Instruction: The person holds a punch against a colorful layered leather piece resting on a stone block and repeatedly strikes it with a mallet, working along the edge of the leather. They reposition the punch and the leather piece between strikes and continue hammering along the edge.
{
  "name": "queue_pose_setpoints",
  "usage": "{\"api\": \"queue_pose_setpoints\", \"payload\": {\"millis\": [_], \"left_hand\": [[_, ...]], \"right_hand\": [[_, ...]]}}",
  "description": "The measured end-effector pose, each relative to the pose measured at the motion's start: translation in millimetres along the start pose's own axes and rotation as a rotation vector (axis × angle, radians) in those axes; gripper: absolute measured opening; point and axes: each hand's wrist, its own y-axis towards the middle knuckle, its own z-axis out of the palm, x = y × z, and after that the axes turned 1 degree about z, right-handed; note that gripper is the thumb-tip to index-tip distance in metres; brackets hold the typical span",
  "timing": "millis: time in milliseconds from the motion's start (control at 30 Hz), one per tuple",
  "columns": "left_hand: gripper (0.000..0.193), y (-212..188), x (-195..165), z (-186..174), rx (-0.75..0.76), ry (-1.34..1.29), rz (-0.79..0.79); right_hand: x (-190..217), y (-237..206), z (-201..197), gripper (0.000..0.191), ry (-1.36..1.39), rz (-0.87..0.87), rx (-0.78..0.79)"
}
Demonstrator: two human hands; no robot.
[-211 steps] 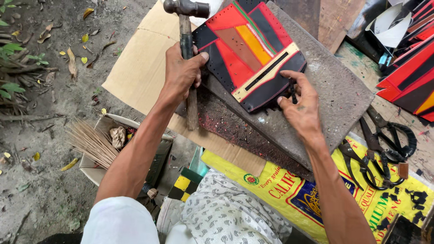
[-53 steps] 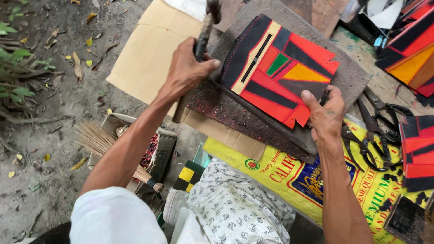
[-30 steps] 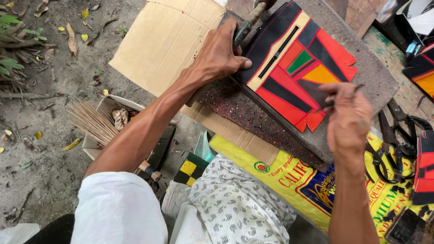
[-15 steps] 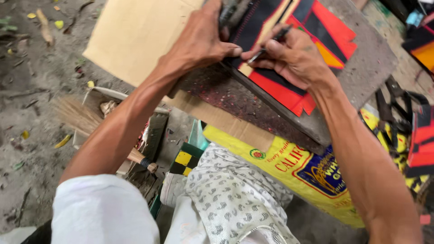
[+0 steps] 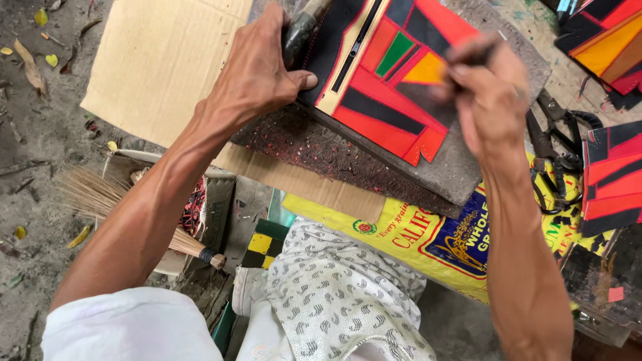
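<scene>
My left hand (image 5: 257, 73) is closed around the dark handle of a hammer (image 5: 301, 27), whose head is out of view. It rests at the left edge of a patchwork piece (image 5: 384, 100) of red, black, orange and green panels with a pale strip. That piece lies on a grey stone slab (image 5: 448, 170). My right hand (image 5: 485, 97) is blurred above the piece's right part, its fingers pinched on a small dark tool (image 5: 471, 53).
Flat cardboard (image 5: 160, 60) lies at the left on dirt ground. A yellow printed sack (image 5: 428, 241) sits under the slab. Scissors (image 5: 555, 150) and more patchwork pieces (image 5: 615, 174) are at the right. A straw broom (image 5: 100, 194) and an open box (image 5: 214, 200) lie lower left.
My right hand has moved from beside my left hand, at the piece's left edge, over to its right side. My left hand stays on the hammer handle.
</scene>
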Motion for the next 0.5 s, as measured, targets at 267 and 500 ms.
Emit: {"api": "queue_pose_setpoints", "payload": {"millis": [267,500], "left_hand": [[0.059,1.1,-3.5,-2.9,0.039,0.022,-0.029],[0.060,1.4,-11.3,-5.7,0.050,0.049,-0.065]], "right_hand": [[-14.0,-83.8,-6.8,0.030,-0.757,0.087,-0.353],[-17.0,-66.1,-11.5,0.046,-0.191,0.148,-0.366]]}}
